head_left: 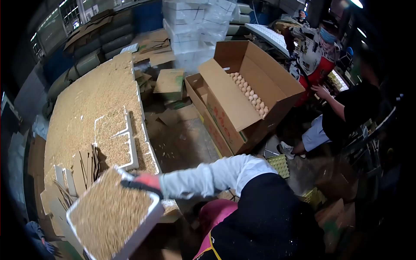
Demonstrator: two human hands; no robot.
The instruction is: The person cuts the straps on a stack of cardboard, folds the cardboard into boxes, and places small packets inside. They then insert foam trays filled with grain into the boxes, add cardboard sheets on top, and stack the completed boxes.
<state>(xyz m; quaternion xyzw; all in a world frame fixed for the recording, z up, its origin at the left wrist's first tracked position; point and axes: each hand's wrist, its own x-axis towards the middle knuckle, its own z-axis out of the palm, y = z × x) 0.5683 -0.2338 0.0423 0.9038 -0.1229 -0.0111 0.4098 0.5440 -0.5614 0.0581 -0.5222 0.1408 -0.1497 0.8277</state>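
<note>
My right hand (145, 184), in a dark and red glove below a pale sleeve, grips the upper rim of a white foam box (143, 225). The box is tilted at the lower left and holds tan, grain-like material (108, 212), blurred by motion. Beside it, folded cardboard pieces (84, 169) stand upright at the edge of a wide bed of the same tan material (86, 99). White box rims (132, 147) show partly buried in that bed. My left hand is out of view.
A large open carton (225, 108) holds rows of brown eggs (249, 93). Two people (316, 56) (346, 108) stand at the right, and another is farther back. Wrapped white boxes (197, 34) are stacked behind. At the lower left shows someone's blue-gloved hand (48, 247).
</note>
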